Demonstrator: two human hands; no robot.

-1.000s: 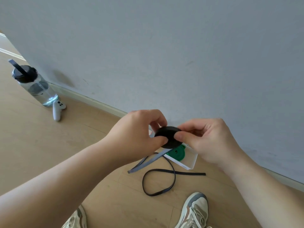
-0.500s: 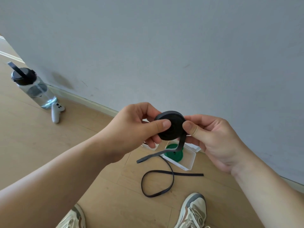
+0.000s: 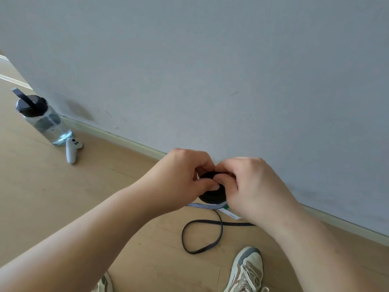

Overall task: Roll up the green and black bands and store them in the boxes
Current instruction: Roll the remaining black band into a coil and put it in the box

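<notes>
both hands (image 3: 212, 182) pinch the black band (image 3: 212, 196) coil, mostly wound; loose tail (image 3: 202, 237) on the floor remains; boxing not yet done

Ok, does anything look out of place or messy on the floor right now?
Nothing is spilled or damaged. The black band's unrolled tail lies looped near the shoe, and a white controller lies beside the upright water bottle.

Both bare arms reach forward and meet in the middle. The left hand (image 3: 181, 175) curls its fingers in, thumb pressed forward. The right hand (image 3: 250, 184) bends over, knuckles up, its fingertips touching the left thumb in a tight grip.
</notes>
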